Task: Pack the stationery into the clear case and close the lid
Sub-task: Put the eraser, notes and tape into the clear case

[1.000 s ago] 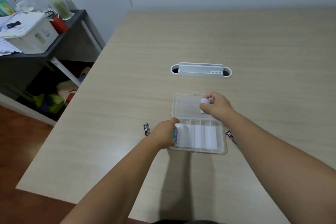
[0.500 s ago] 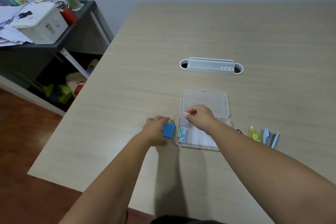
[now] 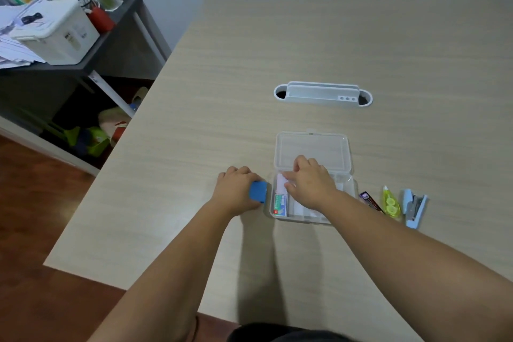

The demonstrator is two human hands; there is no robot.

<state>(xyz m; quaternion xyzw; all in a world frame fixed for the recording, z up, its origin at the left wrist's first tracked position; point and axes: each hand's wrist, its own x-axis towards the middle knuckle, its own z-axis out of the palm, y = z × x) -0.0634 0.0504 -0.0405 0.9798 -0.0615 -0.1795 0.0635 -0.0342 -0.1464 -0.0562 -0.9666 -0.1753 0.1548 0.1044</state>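
Lying flat on the tabletop, the case has its lid swung fully back on the far side, so that tray and lid together stretch away from us, while each half runs its long axis left to right. We see the tray split by thin walls into compartments running front to back; the leftmost one holds a pack with a green and blue label, its long axis also front to back. Our right hand reaches into the tray with fingers bent, pressing on a pale pink item at the far end of that left compartment; we cannot tell whether the fingers pinch it or only push. Our left hand rests just left of the case, curled round a blue block. Right of the case lie a dark slim box, a yellow-green tape dispenser and a light blue stapler, side by side, all pointing roughly away from us. Farther off sits a white cable tray set in the tabletop.
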